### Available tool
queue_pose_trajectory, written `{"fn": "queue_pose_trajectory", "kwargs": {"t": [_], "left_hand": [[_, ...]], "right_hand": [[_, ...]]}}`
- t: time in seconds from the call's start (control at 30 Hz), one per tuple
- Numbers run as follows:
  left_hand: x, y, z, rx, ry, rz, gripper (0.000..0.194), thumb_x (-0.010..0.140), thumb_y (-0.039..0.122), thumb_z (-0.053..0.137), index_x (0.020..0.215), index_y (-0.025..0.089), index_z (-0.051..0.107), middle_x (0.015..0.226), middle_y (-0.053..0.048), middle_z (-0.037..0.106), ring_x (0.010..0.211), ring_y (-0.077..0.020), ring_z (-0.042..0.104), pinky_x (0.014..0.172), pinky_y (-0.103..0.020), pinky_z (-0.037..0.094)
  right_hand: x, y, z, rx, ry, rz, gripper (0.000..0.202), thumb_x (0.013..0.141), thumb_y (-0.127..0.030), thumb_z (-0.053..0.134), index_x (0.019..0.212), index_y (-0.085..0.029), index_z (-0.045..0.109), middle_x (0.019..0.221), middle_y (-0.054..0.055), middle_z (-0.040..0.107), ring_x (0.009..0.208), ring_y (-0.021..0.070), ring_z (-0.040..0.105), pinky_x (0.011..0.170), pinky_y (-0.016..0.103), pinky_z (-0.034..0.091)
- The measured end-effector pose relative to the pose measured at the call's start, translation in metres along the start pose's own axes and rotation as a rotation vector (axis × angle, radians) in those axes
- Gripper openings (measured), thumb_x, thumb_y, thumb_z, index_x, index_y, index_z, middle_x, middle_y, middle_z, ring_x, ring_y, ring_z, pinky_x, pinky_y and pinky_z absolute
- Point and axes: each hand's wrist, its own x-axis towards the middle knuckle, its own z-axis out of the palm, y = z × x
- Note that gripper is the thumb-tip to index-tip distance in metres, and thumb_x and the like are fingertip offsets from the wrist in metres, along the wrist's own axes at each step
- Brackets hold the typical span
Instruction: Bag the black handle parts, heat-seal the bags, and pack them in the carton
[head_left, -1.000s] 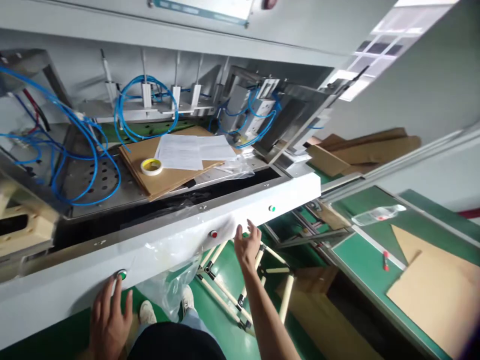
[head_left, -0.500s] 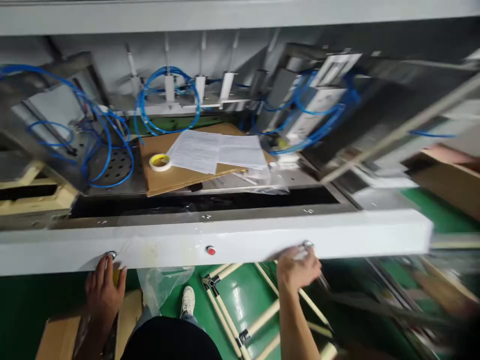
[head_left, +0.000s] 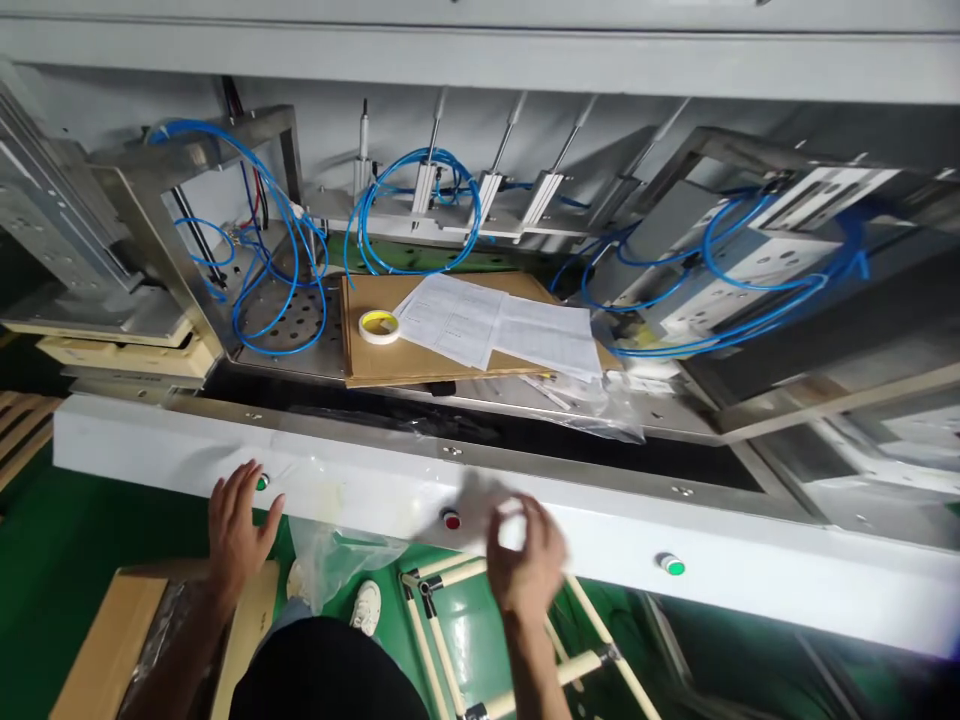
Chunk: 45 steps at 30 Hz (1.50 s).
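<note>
My left hand (head_left: 244, 525) is at the left end of the white front panel (head_left: 360, 480), fingers apart and holding nothing. Its fingertips are right beside a green push button (head_left: 262, 482); whether they touch it I cannot tell. Slightly blurred, my right hand (head_left: 527, 555) is over the panel's lower edge with curved fingers, a gap between thumb and fingers, and nothing visible in it. Left of it is a red push button (head_left: 451, 520), apart from the fingers. Further right, another green push button (head_left: 673, 564) is uncovered.
Behind the panel, a cardboard sheet (head_left: 360, 365) carries printed papers (head_left: 457, 320) and a tape roll (head_left: 379, 327). Blue air hoses (head_left: 364, 225) loop around metal cylinders (head_left: 424, 187). Below are a pipe frame (head_left: 442, 640), an open cardboard box (head_left: 112, 640) and hanging clear plastic (head_left: 337, 560).
My right hand has left the right-hand button and moved left towards the red one. My left hand's fingers are now beside the left button. The view has shifted and tilted.
</note>
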Motion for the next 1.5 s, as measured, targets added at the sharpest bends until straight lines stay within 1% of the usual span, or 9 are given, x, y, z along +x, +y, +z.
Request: {"fn": "queue_pose_trajectory", "kwargs": {"t": [0.07, 0.17, 0.27, 0.47, 0.6, 0.77, 1.17, 1.37, 1.5], "left_hand": [[0.024, 0.003, 0.000, 0.011, -0.091, 0.122, 0.053, 0.101, 0.043, 0.059, 0.147, 0.019, 0.053, 0.149, -0.018, 0.062, 0.144, -0.0355, 0.052, 0.127, -0.057, 0.028], [0.055, 0.000, 0.007, 0.035, -0.262, 0.257, 0.063, 0.099, 0.044, 0.060, 0.155, 0.019, 0.045, 0.158, -0.018, 0.055, 0.151, -0.0385, 0.045, 0.129, -0.063, 0.022], [0.078, -0.008, 0.018, 0.032, -0.413, 0.321, 0.073, 0.094, 0.044, 0.065, 0.158, 0.018, 0.042, 0.163, -0.019, 0.047, 0.154, -0.0399, 0.041, 0.129, -0.066, 0.018], [0.112, -0.020, 0.031, -0.049, -0.582, 0.306, 0.085, 0.082, 0.052, 0.078, 0.156, 0.023, 0.047, 0.167, -0.017, 0.043, 0.156, -0.0410, 0.035, 0.127, -0.066, 0.024], [0.115, -0.024, 0.030, -0.131, -0.558, 0.221, 0.100, 0.077, 0.056, 0.082, 0.161, 0.023, 0.038, 0.170, -0.019, 0.037, 0.159, -0.0421, 0.030, 0.126, -0.067, 0.024], [0.096, -0.031, 0.020, -0.179, -0.393, 0.238, 0.072, 0.092, 0.049, 0.070, 0.155, 0.026, 0.045, 0.164, -0.015, 0.048, 0.156, -0.0367, 0.037, 0.129, -0.064, 0.021], [0.095, -0.048, 0.016, -0.055, -0.498, 0.229, 0.076, 0.083, 0.044, 0.078, 0.151, 0.023, 0.053, 0.165, -0.013, 0.047, 0.157, -0.0428, 0.033, 0.127, -0.069, 0.021], [0.099, -0.072, 0.007, -0.067, -0.447, 0.152, 0.069, 0.086, 0.037, 0.074, 0.149, 0.023, 0.054, 0.165, -0.016, 0.046, 0.157, -0.0426, 0.034, 0.125, -0.070, 0.024], [0.098, -0.060, 0.005, -0.111, -0.412, 0.224, 0.052, 0.095, 0.041, 0.065, 0.145, 0.026, 0.061, 0.162, -0.012, 0.051, 0.155, -0.0386, 0.039, 0.125, -0.068, 0.027]], "right_hand": [[0.002, -0.045, 0.017, 0.067, -0.192, -0.296, 0.052, 0.101, -0.045, 0.051, 0.148, -0.022, 0.054, 0.140, 0.017, 0.065, 0.133, 0.0359, 0.058, 0.113, 0.059, 0.041], [0.015, -0.082, 0.038, 0.062, -0.375, -0.474, 0.072, 0.098, -0.057, 0.057, 0.158, -0.019, 0.043, 0.152, 0.017, 0.059, 0.144, 0.0364, 0.048, 0.123, 0.058, 0.029], [0.027, -0.083, 0.047, 0.024, -0.462, -0.467, 0.089, 0.091, -0.067, 0.062, 0.162, -0.019, 0.038, 0.156, 0.018, 0.055, 0.147, 0.0393, 0.045, 0.125, 0.060, 0.025], [0.027, -0.071, 0.046, -0.006, -0.438, -0.404, 0.100, 0.089, -0.075, 0.060, 0.165, -0.016, 0.033, 0.159, 0.020, 0.051, 0.151, 0.0412, 0.040, 0.125, 0.061, 0.025], [0.023, -0.073, 0.044, -0.002, -0.424, -0.377, 0.102, 0.089, -0.077, 0.058, 0.166, -0.016, 0.030, 0.163, 0.021, 0.046, 0.152, 0.0418, 0.039, 0.124, 0.062, 0.026], [0.023, -0.072, 0.042, 0.013, -0.414, -0.356, 0.087, 0.093, -0.069, 0.058, 0.162, -0.019, 0.039, 0.163, 0.018, 0.047, 0.154, 0.0393, 0.038, 0.124, 0.060, 0.029], [0.024, -0.067, 0.044, 0.010, -0.415, -0.341, 0.086, 0.089, -0.064, 0.066, 0.161, -0.023, 0.042, 0.160, 0.015, 0.052, 0.151, 0.0386, 0.041, 0.123, 0.059, 0.032], [0.025, -0.071, 0.043, 0.020, -0.422, -0.321, 0.086, 0.089, -0.068, 0.065, 0.159, -0.021, 0.046, 0.159, 0.016, 0.053, 0.151, 0.0394, 0.041, 0.122, 0.060, 0.032], [0.025, -0.073, 0.041, 0.023, -0.442, -0.314, 0.087, 0.090, -0.070, 0.063, 0.159, -0.020, 0.046, 0.161, 0.015, 0.051, 0.156, 0.0408, 0.033, 0.123, 0.061, 0.031]]}}
